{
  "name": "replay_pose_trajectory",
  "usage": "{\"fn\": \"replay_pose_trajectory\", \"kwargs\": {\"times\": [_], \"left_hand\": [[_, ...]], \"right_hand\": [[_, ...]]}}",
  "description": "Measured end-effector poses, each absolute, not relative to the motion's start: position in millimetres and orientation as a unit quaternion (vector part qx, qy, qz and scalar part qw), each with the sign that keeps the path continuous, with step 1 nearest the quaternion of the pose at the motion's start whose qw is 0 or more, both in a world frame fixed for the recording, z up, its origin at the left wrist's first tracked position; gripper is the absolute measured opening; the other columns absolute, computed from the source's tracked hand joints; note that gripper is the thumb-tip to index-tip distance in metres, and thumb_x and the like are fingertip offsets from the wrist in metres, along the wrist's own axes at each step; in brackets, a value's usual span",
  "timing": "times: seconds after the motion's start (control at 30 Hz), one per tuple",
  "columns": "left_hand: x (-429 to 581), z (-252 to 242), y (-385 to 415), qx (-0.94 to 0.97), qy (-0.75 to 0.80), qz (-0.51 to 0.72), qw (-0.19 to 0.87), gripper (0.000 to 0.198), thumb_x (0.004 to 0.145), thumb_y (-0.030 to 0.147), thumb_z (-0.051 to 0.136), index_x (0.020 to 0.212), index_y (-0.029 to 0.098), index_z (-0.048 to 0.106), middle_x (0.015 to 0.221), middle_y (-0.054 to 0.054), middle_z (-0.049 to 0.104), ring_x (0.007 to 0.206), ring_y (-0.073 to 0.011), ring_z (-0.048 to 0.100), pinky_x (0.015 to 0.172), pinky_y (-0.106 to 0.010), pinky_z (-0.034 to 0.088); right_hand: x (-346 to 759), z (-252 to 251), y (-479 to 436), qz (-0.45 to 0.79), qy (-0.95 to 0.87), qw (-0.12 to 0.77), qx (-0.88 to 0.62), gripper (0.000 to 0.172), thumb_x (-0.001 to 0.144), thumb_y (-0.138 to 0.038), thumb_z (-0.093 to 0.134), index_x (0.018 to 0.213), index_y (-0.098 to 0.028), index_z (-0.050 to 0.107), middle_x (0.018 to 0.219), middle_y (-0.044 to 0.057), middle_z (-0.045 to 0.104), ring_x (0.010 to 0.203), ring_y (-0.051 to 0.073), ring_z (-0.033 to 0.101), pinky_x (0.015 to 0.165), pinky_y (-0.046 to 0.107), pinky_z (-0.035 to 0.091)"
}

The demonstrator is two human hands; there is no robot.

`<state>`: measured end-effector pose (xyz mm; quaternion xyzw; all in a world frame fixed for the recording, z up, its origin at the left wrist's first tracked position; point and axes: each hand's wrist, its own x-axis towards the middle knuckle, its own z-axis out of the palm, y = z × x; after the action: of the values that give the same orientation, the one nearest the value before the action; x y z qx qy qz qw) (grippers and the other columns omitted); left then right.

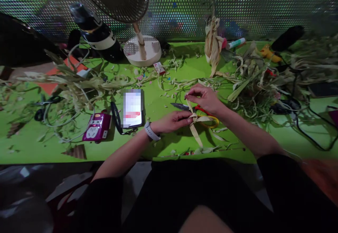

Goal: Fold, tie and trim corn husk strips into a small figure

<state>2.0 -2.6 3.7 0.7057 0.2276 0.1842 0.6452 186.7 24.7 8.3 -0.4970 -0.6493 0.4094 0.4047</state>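
Note:
Between my hands is a small knotted piece of pale corn husk [194,119], with strips sticking out to several sides. My left hand [175,121], a pale watch on its wrist, pinches the piece near its knot. Slightly higher and to the right, my right hand [202,97] has thumb and fingers closed on the upper end of one strip. Beneath the hands lies a pair of scissors [208,121] with red and yellow handles, blades pointing left and partly covered by the fingers and husk.
Left of my hands lie a lit phone [133,108] and a purple power socket block [97,127] with a cable. A fan [142,51] and a dark bottle [99,35] stand behind. A husk bundle [212,44] stands at the back; loose husk heaps [248,81] spread right.

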Motion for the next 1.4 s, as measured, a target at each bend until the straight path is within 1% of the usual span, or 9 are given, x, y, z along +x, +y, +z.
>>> {"fn": "replay_pose_trajectory", "kwargs": {"times": [0.27, 0.4, 0.5, 0.57, 0.73, 0.9, 1.2, 1.33, 1.4], "left_hand": [[8.5, -6.1, -5.8, 0.419, 0.298, 0.224, 0.828, 0.026, 0.074, 0.043, 0.067, 0.079, 0.017, 0.069, 0.068, -0.003, 0.063, 0.053, -0.0088, 0.053, 0.046, -0.019, 0.039], [11.2, -7.3, -8.9, 0.431, 0.304, 0.228, 0.818, 0.032, 0.076, 0.046, 0.070, 0.078, 0.015, 0.065, 0.053, 0.002, 0.057, 0.042, -0.0049, 0.048, 0.042, -0.016, 0.037], [10.7, -9.2, -6.7, 0.438, 0.308, 0.256, 0.805, 0.037, 0.075, 0.050, 0.071, 0.080, 0.015, 0.062, 0.057, 0.002, 0.062, 0.045, -0.0059, 0.054, 0.046, -0.017, 0.044], [9.7, -10.3, -3.7, 0.429, 0.313, 0.283, 0.799, 0.038, 0.074, 0.052, 0.071, 0.081, 0.016, 0.059, 0.057, 0.004, 0.061, 0.044, -0.0054, 0.053, 0.044, -0.016, 0.043], [9.0, -11.3, 1.3, 0.387, 0.368, 0.344, 0.772, 0.035, 0.069, 0.046, 0.076, 0.081, 0.016, 0.061, 0.061, 0.006, 0.058, 0.048, -0.0028, 0.050, 0.044, -0.014, 0.039], [9.1, -13.2, 0.4, 0.392, 0.387, 0.363, 0.752, 0.037, 0.070, 0.050, 0.074, 0.078, 0.017, 0.062, 0.059, 0.005, 0.056, 0.046, -0.0044, 0.049, 0.042, -0.017, 0.038], [8.1, -13.1, -0.4, 0.455, 0.369, 0.359, 0.726, 0.039, 0.070, 0.049, 0.076, 0.077, 0.016, 0.056, 0.062, 0.005, 0.059, 0.048, -0.0049, 0.057, 0.044, -0.017, 0.044], [10.9, -16.1, 5.4, 0.369, 0.379, 0.450, 0.719, 0.040, 0.065, 0.046, 0.080, 0.080, 0.015, 0.057, 0.065, 0.006, 0.060, 0.051, -0.0045, 0.059, 0.051, -0.017, 0.050], [11.9, -16.8, 8.7, 0.314, 0.386, 0.509, 0.702, 0.040, 0.065, 0.043, 0.081, 0.085, 0.016, 0.059, 0.069, 0.005, 0.063, 0.056, -0.0055, 0.062, 0.059, -0.019, 0.053]], "right_hand": [[181.1, 4.9, 27.4, 0.484, -0.595, 0.413, -0.491, 0.040, 0.065, -0.057, 0.075, 0.074, -0.019, 0.068, 0.071, 0.001, 0.066, 0.068, 0.015, 0.057, 0.071, 0.033, 0.050], [187.5, 10.5, 30.9, 0.491, -0.596, 0.398, -0.496, 0.045, 0.064, -0.063, 0.073, 0.072, -0.019, 0.067, 0.068, 0.000, 0.064, 0.064, 0.014, 0.057, 0.068, 0.032, 0.049], [202.6, 25.8, 33.6, 0.494, -0.631, 0.324, -0.504, 0.055, 0.079, -0.071, 0.052, 0.074, -0.018, 0.068, 0.068, 0.003, 0.065, 0.065, 0.015, 0.059, 0.069, 0.032, 0.047], [212.6, 35.4, 34.7, 0.462, -0.684, 0.255, -0.504, 0.060, 0.085, -0.071, 0.042, 0.078, -0.017, 0.069, 0.078, 0.006, 0.069, 0.073, 0.017, 0.061, 0.073, 0.033, 0.046], [219.3, 37.7, 35.1, 0.389, -0.788, 0.184, -0.440, 0.042, 0.081, -0.060, 0.059, 0.080, -0.019, 0.066, 0.082, 0.004, 0.067, 0.075, 0.018, 0.059, 0.070, 0.031, 0.043], [214.9, 29.5, 33.9, 0.343, -0.820, 0.223, -0.399, 0.032, 0.086, -0.051, 0.057, 0.077, -0.020, 0.064, 0.079, 0.003, 0.062, 0.075, 0.017, 0.054, 0.072, 0.032, 0.040], [213.1, 23.7, 40.3, 0.276, -0.814, 0.268, -0.434, 0.037, 0.086, -0.054, 0.057, 0.070, -0.021, 0.062, 0.074, 0.004, 0.058, 0.076, 0.020, 0.053, 0.072, 0.035, 0.038], [207.4, 30.2, 27.0, 0.136, -0.749, 0.414, -0.499, 0.026, 0.090, -0.046, 0.054, 0.083, -0.023, 0.062, 0.090, 0.008, 0.061, 0.091, 0.026, 0.054, 0.084, 0.042, 0.039], [201.4, 31.7, 15.4, 0.090, -0.721, 0.465, -0.506, 0.023, 0.091, -0.042, 0.052, 0.082, -0.023, 0.061, 0.087, 0.009, 0.061, 0.089, 0.025, 0.054, 0.083, 0.041, 0.040]]}}
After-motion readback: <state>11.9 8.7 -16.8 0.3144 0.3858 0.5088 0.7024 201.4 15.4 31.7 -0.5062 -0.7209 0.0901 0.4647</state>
